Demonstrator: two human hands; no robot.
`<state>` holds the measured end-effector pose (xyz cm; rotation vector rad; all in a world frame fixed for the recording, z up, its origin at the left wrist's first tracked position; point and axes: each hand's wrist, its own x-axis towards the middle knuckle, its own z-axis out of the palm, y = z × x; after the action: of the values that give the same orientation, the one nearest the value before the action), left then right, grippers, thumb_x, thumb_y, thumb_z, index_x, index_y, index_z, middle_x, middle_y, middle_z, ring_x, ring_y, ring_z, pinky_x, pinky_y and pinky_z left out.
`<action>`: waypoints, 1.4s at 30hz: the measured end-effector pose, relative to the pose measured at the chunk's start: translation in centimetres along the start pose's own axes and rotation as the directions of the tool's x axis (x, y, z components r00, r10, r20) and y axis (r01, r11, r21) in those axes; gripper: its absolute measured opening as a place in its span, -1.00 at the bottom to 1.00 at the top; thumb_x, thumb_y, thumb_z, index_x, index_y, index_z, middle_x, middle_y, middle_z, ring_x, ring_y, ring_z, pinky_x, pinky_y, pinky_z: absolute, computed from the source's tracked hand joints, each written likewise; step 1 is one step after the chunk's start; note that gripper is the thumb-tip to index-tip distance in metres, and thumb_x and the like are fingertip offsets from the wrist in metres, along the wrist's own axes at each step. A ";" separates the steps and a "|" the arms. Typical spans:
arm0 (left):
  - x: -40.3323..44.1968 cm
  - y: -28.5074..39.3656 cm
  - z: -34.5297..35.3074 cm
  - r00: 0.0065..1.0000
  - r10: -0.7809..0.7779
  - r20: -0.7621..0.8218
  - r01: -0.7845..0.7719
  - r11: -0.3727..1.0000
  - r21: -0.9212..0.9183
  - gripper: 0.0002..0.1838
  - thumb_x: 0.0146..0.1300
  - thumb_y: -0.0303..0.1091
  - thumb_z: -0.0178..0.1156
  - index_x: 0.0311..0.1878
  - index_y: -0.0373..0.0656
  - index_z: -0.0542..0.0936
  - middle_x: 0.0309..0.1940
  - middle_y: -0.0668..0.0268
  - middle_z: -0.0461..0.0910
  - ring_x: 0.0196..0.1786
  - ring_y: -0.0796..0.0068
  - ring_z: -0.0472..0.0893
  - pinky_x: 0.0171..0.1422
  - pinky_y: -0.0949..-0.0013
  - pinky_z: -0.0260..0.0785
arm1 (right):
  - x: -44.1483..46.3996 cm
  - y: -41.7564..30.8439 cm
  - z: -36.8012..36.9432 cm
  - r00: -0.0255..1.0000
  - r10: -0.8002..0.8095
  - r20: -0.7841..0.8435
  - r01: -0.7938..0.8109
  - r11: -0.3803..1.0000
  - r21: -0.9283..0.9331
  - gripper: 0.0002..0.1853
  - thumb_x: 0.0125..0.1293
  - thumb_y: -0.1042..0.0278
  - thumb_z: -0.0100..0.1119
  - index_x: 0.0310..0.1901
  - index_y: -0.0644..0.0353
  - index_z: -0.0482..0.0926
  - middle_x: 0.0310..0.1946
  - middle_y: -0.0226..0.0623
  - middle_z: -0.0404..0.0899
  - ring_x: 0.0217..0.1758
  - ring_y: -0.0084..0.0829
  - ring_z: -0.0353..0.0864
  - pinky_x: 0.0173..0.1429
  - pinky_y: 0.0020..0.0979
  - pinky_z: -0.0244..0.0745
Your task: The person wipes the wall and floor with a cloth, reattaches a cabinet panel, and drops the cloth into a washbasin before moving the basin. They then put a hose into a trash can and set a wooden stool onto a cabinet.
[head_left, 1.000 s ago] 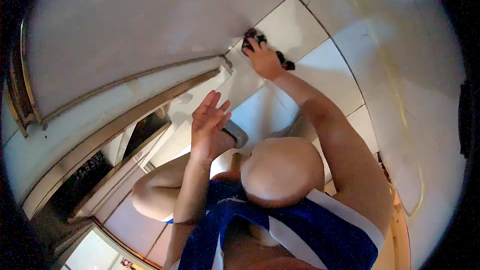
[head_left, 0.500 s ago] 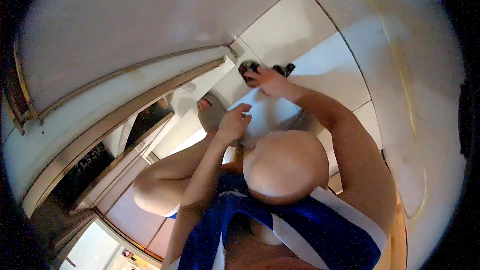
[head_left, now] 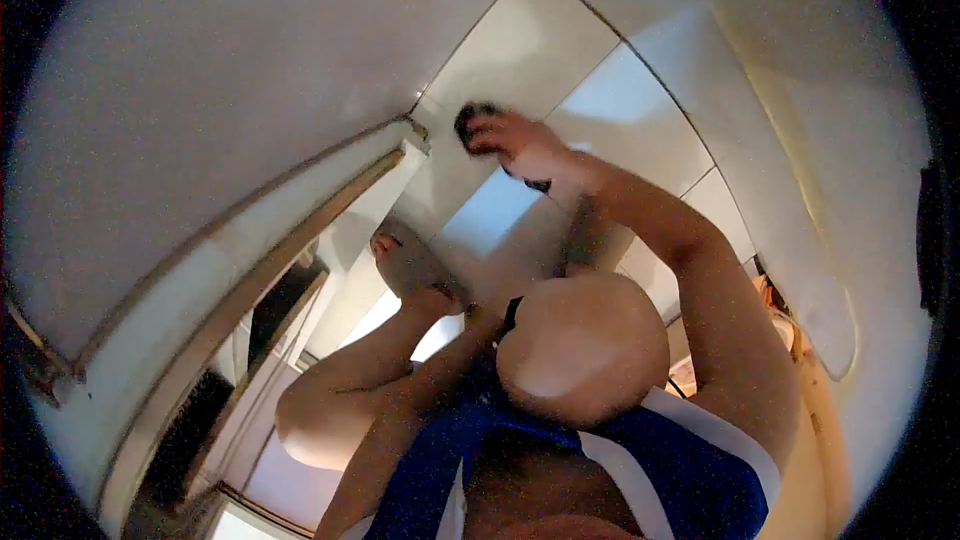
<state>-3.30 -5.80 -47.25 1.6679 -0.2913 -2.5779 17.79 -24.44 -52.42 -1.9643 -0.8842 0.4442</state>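
My right hand (head_left: 530, 147) reaches out low over the tiled floor, its fingers curled on a dark, blurred object (head_left: 474, 128). Another dark bit shows below the palm; I cannot tell whether it belongs to the same object. My left forearm (head_left: 415, 400) runs between my bent legs, and the hand is mostly hidden behind my raised knee (head_left: 585, 350). A small black thing (head_left: 513, 314) shows between that hand and the knee; its kind is unclear. My left hand's fingers do not show.
Pale floor tiles (head_left: 520, 40) stretch ahead, with a bright reflection. A large flat pale panel (head_left: 250, 60) rises on the left, above a wood-edged frame (head_left: 290, 250) with dark openings. On the right stands a smooth pale wall (head_left: 790, 210). My foot (head_left: 415, 265) rests on the floor.
My left hand has drawn back from in front of the knee to behind it. My right hand has shifted slightly left with fingers closed over the dark object. The view has tilted.
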 end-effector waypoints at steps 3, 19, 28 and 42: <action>-0.6 -0.9 -0.4 1.000 -0.007 -0.027 0.008 1.000 0.016 -0.51 0.15 -0.28 0.17 0.17 -0.14 0.44 -0.04 0.03 0.58 -0.01 0.17 0.59 0.07 0.24 0.43 | 3.4 1.9 -3.6 0.973 0.204 -0.103 -0.228 0.914 -0.335 -0.53 0.13 0.45 0.08 0.12 -0.14 0.42 0.24 -0.41 0.24 0.16 -0.14 0.35 0.03 -0.19 0.53; -1.8 -3.5 1.9 0.976 -0.059 -0.210 0.098 0.978 0.183 -0.50 0.15 -0.30 0.19 0.19 -0.13 0.42 -0.04 0.04 0.58 -0.02 0.21 0.60 0.06 0.25 0.43 | -20.2 3.4 -6.3 0.508 0.664 -0.548 -0.861 0.364 -0.356 -0.36 0.17 0.47 0.01 0.33 0.00 0.17 0.34 -0.17 0.12 0.20 0.04 0.32 0.12 -0.16 0.49; -2.8 -3.7 8.6 0.908 -0.025 -0.418 0.153 0.950 0.274 -0.50 0.16 -0.30 0.20 0.20 -0.12 0.42 -0.03 0.05 0.58 -0.03 0.24 0.60 0.05 0.26 0.44 | -33.5 -4.4 6.2 0.005 0.681 -0.732 -0.983 0.139 0.122 -0.27 0.14 0.57 -0.03 0.38 0.02 0.02 0.39 -0.13 -0.04 0.20 0.22 0.24 0.18 -0.02 0.39; -6.6 7.2 4.7 0.528 0.461 -0.713 0.024 0.831 0.555 -0.48 0.17 -0.32 0.21 0.22 -0.12 0.41 -0.03 0.05 0.58 -0.04 0.28 0.61 0.04 0.28 0.44 | -44.6 -22.9 16.3 -0.165 0.611 -0.774 -0.890 0.245 0.383 -0.68 0.11 0.49 0.08 -0.04 0.26 0.43 -0.03 -0.01 0.37 0.06 0.02 0.39 0.15 -0.13 0.35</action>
<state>-5.27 -11.29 -38.09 2.5693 -1.0824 -1.2774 -31.76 -39.89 -43.17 -2.3821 1.2061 -0.1303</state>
